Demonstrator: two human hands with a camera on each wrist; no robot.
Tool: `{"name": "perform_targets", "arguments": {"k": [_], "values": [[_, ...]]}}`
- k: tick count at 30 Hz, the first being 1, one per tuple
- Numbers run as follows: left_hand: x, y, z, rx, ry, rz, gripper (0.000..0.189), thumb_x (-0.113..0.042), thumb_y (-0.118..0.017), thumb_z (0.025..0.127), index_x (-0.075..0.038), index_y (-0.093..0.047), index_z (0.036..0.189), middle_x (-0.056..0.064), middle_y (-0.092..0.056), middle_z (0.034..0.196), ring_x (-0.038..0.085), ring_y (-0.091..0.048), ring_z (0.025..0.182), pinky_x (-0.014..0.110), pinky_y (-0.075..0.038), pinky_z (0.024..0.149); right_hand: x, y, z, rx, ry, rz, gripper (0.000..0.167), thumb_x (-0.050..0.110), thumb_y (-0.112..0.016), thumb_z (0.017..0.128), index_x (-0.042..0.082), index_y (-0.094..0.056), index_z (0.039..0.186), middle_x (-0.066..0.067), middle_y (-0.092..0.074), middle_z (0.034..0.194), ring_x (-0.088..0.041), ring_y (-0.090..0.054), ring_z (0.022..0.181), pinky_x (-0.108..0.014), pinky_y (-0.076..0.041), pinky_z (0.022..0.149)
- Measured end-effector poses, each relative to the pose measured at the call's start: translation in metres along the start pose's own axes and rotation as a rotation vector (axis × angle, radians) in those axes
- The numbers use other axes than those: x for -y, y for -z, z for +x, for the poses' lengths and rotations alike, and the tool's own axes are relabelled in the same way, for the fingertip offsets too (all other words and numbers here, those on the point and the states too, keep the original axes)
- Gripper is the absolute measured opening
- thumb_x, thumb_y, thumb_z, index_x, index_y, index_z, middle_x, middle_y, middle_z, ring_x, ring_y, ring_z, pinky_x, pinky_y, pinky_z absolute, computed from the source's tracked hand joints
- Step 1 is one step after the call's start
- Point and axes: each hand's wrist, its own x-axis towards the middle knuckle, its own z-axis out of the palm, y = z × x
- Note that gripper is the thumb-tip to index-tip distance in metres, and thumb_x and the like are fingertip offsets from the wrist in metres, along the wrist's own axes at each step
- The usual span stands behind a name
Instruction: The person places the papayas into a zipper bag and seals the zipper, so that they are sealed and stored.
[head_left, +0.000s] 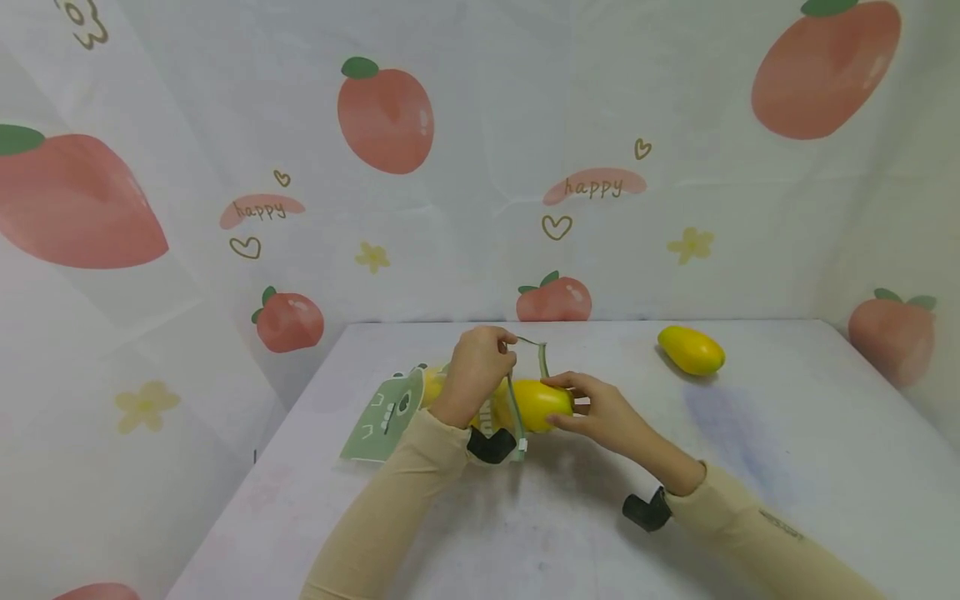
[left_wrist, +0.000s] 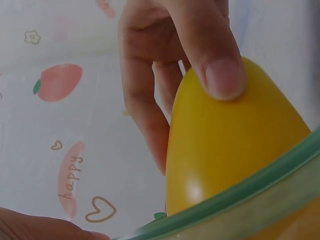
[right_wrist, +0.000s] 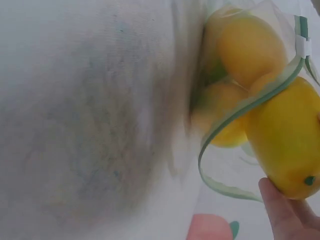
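My left hand [head_left: 476, 371] pinches the upper edge of a see-through green zip pouch [head_left: 378, 421] with a cartoon animal face, keeping its mouth spread. A yellow mango [head_left: 542, 404] lies partly inside that mouth. The fingers and thumb of my right hand [head_left: 607, 412] hold it by its outer end; in the left wrist view the thumb presses on the mango [left_wrist: 220, 145], above the pouch's green rim [left_wrist: 260, 182]. Through the clear side, the right wrist view shows several more yellow fruits [right_wrist: 250, 50] in the pouch. A white zip slider [right_wrist: 302, 46] sits on the green edging.
Another yellow mango [head_left: 692, 350] lies at the back right of the white table [head_left: 600, 525]. Behind and beside the table hangs a white cloth [head_left: 480, 225] printed with peaches, hearts and flowers. Dark wrist camera mounts [head_left: 647, 510] stick out by both sleeves.
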Motion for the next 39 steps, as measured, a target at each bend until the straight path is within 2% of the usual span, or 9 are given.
{"name": "perform_targets", "arguments": {"k": [6,13,22,30,39], "values": [[0.0,0.0,0.001,0.007,0.01,0.001,0.024,-0.004,-0.061,0.086,-0.005,-0.074,0.107,0.004,-0.06,0.078,0.013,-0.043,0.054,0.021,-0.036,0.05,0.002,-0.003,0.008,0.06,0.013,0.048,0.047,0.012,-0.073,0.085,0.009,-0.059,0.13,-0.012,-0.057,0.131,-0.029,-0.059,0.109,-0.045,-0.052,0.093],[0.002,0.0,0.002,-0.003,-0.006,-0.001,0.025,-0.003,-0.06,0.086,-0.006,-0.074,0.107,0.003,-0.059,0.074,0.012,-0.041,0.05,0.021,-0.035,0.048,0.001,-0.005,0.016,0.109,0.038,0.065,0.042,0.011,-0.074,0.084,0.009,-0.057,0.122,-0.011,-0.061,0.124,-0.031,-0.062,0.108,-0.031,-0.056,0.082],[0.002,-0.001,0.002,0.002,0.006,-0.016,0.026,-0.004,-0.059,0.087,-0.006,-0.073,0.108,0.004,-0.06,0.075,0.011,-0.04,0.044,0.021,-0.035,0.044,-0.001,-0.006,0.024,0.193,0.061,0.113,0.044,0.014,-0.075,0.084,0.005,-0.059,0.123,-0.012,-0.061,0.125,-0.029,-0.062,0.107,-0.029,-0.055,0.085],[0.002,-0.002,0.004,0.003,0.017,-0.021,0.025,-0.004,-0.06,0.086,-0.006,-0.073,0.108,0.004,-0.061,0.078,0.012,-0.04,0.045,0.021,-0.034,0.045,0.0,-0.006,0.025,0.212,0.078,0.125,0.044,0.012,-0.073,0.085,0.002,-0.06,0.126,-0.016,-0.059,0.13,-0.031,-0.064,0.104,-0.03,-0.055,0.085],[0.002,-0.002,0.004,-0.012,0.0,-0.005,0.025,-0.003,-0.061,0.085,-0.006,-0.074,0.106,0.005,-0.063,0.08,0.013,-0.045,0.053,0.022,-0.037,0.048,0.0,-0.007,0.028,0.198,0.055,0.121,0.038,0.016,-0.074,0.084,0.003,-0.058,0.116,-0.016,-0.061,0.118,-0.03,-0.066,0.103,-0.031,-0.056,0.083]]}}
